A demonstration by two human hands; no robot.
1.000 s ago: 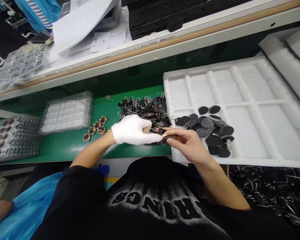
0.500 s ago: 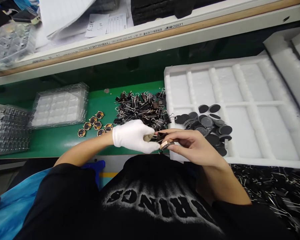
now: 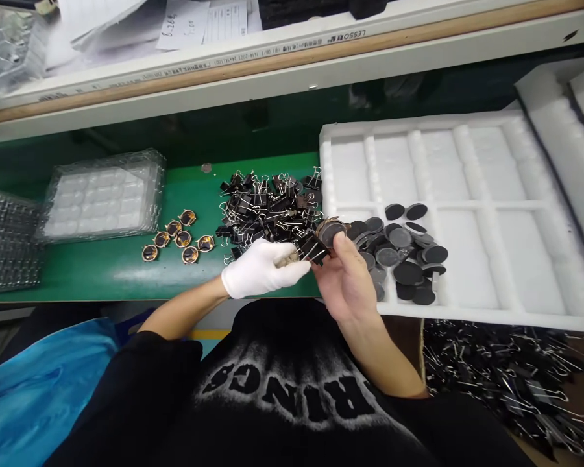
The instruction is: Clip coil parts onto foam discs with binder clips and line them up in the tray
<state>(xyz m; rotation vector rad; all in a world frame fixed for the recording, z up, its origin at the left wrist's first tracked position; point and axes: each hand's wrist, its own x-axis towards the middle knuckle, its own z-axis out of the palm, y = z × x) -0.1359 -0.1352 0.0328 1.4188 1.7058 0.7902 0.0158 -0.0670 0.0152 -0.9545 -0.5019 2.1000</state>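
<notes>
Hidden: clamped edge of round disc (image 3: 331, 231) behind black binder clip (image 3: 311, 248).
Facing: disc face tilted up toward camera.
Hands: gloved left hand (image 3: 259, 269) pinched shut on binder clip; bare right hand (image 3: 346, 280) closed around disc, above counter (image 3: 126, 269) edge.
Around: clip pile (image 3: 267, 207) behind; dark discs (image 3: 409, 250) in foam tray (image 3: 472, 214) just right.

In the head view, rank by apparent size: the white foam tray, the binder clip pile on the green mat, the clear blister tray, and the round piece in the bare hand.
1. white foam tray
2. clear blister tray and binder clip pile: too alike to rank
3. round piece, held in the right hand
</notes>
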